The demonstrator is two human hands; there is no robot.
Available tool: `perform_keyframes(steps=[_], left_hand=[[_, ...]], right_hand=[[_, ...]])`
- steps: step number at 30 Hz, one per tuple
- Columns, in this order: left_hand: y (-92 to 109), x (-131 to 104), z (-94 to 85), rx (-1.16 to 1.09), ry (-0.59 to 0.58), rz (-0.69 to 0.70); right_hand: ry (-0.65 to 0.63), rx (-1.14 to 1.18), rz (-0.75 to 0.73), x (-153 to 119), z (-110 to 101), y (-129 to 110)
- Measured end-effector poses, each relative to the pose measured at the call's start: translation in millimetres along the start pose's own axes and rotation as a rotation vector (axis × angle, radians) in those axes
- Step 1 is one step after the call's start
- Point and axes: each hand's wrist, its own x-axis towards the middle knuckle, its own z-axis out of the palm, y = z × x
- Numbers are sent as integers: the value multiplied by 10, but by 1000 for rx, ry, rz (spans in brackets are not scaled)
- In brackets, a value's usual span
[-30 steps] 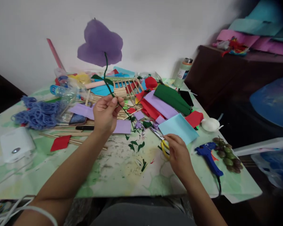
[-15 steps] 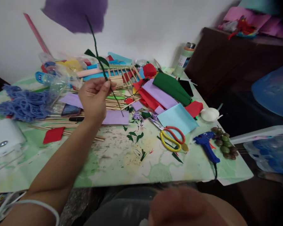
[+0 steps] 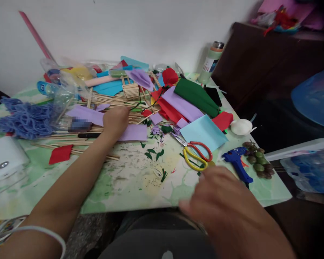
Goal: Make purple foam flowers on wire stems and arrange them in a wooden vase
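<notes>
My left hand [image 3: 116, 122] is closed around the dark stem of a purple paper flower [image 3: 140, 79]. Its bloom leans over the sticks at the back of the table, and the back of my hand hides the fingers. Below lie a light purple paper strip [image 3: 133, 132] and thin wooden sticks. At the lower right, my right hand [image 3: 218, 201] is smeared by motion above the table's front edge, close to the scissors [image 3: 196, 155] with red and yellow handles; its fingers do not show clearly. Beside the scissors is a blue glue gun [image 3: 238, 162].
Blue yarn [image 3: 27, 117] lies left, behind a white device [image 3: 7, 156]. A red paper flower [image 3: 170, 76], a green paper roll [image 3: 196, 98] and light blue paper [image 3: 203, 133] lie right of centre. A bottle [image 3: 211, 63] stands behind; grapes [image 3: 259, 160] sit at the right edge.
My left hand has swung the purple flower from upright before the wall down over the table's clutter. My right hand has risen from the bottom edge into view, toward the scissors.
</notes>
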Motion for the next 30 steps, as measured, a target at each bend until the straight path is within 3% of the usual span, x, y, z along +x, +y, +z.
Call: perform_keyframes(steps=[3, 6, 8, 12, 14, 16, 18, 20, 23, 24, 28, 30], left_hand=[[34, -38, 68, 121, -111, 46], [54, -61, 106, 164, -157, 86], [66, -75, 127, 181, -173, 106], [70, -87, 190, 179, -195, 108], [58, -75, 207, 142, -221, 100], [54, -68, 169, 65, -205, 115], [81, -95, 51, -30, -104, 157], [163, -181, -140, -129, 35, 207], [380, -401, -451, -407, 116, 234], [466, -480, -533, -533, 83, 206], [789, -718, -670, -1053, -435, 94], [892, -785, -659, -1229, -598, -26]], right_hand=[[53, -125, -120, 264, 21, 450], [-68, -216, -34, 463, 171, 909], [-86, -85, 58, 541, 300, 1066], [184, 569, 301, 580, 468, 1033], [228, 953, 395, 564, 474, 945], [138, 1280, 431, 536, 436, 860], [26, 1514, 452, 499, 375, 785], [-36, 1678, 483, 463, 316, 718], [-87, 1829, 508, 428, 259, 630], [-109, 1852, 499, 424, 250, 606], [-252, 1830, 462, 430, 267, 548], [-352, 1783, 466, 422, 287, 555]])
